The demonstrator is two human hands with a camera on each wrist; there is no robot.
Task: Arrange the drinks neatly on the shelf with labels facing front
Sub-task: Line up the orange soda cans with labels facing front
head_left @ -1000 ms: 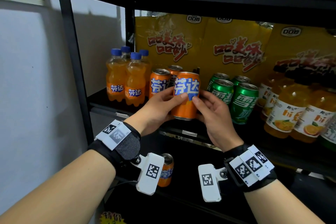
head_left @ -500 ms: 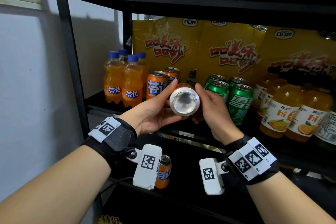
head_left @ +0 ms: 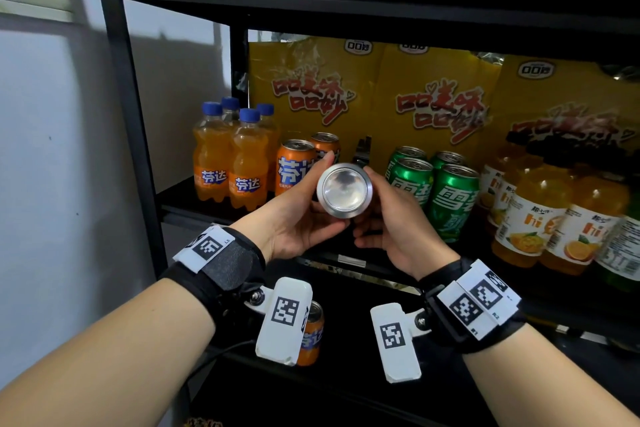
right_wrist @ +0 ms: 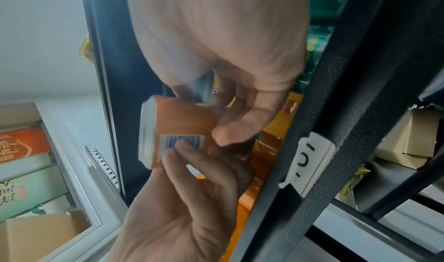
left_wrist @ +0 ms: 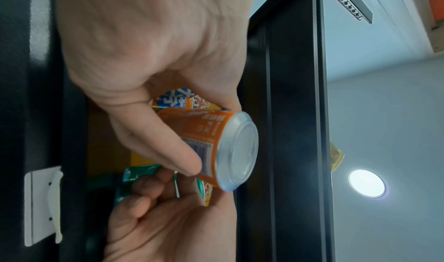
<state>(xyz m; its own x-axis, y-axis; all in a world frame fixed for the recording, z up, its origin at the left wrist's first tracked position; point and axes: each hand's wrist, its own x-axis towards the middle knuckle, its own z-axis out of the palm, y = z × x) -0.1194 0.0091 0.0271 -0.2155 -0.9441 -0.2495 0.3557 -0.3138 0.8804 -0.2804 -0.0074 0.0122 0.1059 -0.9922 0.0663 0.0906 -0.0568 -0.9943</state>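
An orange soda can (head_left: 344,190) is tipped on its side in front of the middle shelf, its silver bottom facing me. My left hand (head_left: 298,218) grips it from the left and my right hand (head_left: 391,218) from the right. In the left wrist view my left thumb presses beside the barcode on the can (left_wrist: 216,139). In the right wrist view the can (right_wrist: 182,122) sits between my right thumb and fingers. Two upright orange cans (head_left: 294,166) stand just behind, labels forward.
Orange soda bottles (head_left: 228,163) stand at the shelf's left, green cans (head_left: 433,191) and juice bottles (head_left: 540,218) to the right, yellow snack bags (head_left: 433,104) behind. Another orange can (head_left: 313,336) stands on the lower shelf. A black post (head_left: 128,114) borders the left.
One second ago the can stood upright in both hands with its label facing me. It has been tipped so its bottom faces me, and both hands have kept hold.
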